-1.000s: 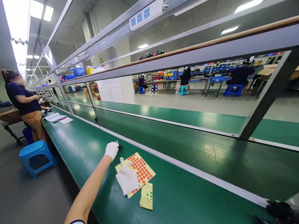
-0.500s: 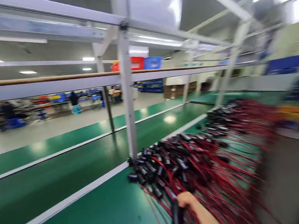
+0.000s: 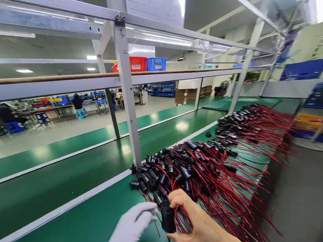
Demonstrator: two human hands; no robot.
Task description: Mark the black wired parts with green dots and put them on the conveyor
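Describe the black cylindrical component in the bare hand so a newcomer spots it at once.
Start at the green workbench and find its heap of black components trailing red wires. At the heap's near edge, look between the white-gloved left hand and the bare right hand for the black cylindrical component. It alone is in a hand's grip; its neighbours lie loose in the heap.

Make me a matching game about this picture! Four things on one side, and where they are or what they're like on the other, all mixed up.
1. left hand
2. right hand
3. red bin
4. red wires

A. on the shelf, beside a blue bin
B. bare, holding a black cylindrical part
C. trailing across the green worktop
D. in a white glove

Pairs: 1-D, 2-B, 3-A, 4-C
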